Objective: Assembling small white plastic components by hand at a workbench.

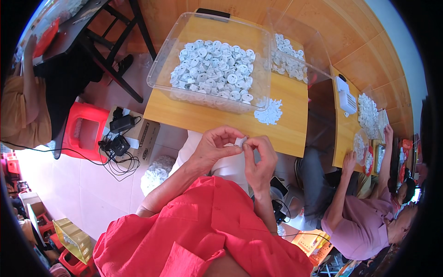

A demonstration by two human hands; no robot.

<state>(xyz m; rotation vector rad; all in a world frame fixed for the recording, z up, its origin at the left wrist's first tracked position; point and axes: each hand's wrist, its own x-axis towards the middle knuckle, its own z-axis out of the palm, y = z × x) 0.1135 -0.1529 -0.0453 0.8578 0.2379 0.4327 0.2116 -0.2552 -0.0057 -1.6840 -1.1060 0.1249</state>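
Head view: your left hand (pixel 213 147) and your right hand (pixel 259 159) met at one small white plastic piece (pixel 240 141), fingertips of both pinched together on it, held in the air just in front of the near edge of the wooden table (pixel 203 117). Both your forearms rose from a red shirt (pixel 203 235).

On the table, beyond your hands: a loose pile of white pieces (pixel 269 112), lying just beside the near right corner of a clear plastic bin (pixel 210 64) heaped with the same white pieces. Behind and right of it: a second clear bin (pixel 295 51), also holding white pieces.

On the floor at your left: a bag of white pieces (pixel 157 171), a cardboard box (pixel 143 134) carrying black chargers and cables (pixel 119 138), and a red stool (pixel 85 129).

At your right: another person in a mauve shirt (pixel 364 226), hands raised to a neighbouring table (pixel 344 134).
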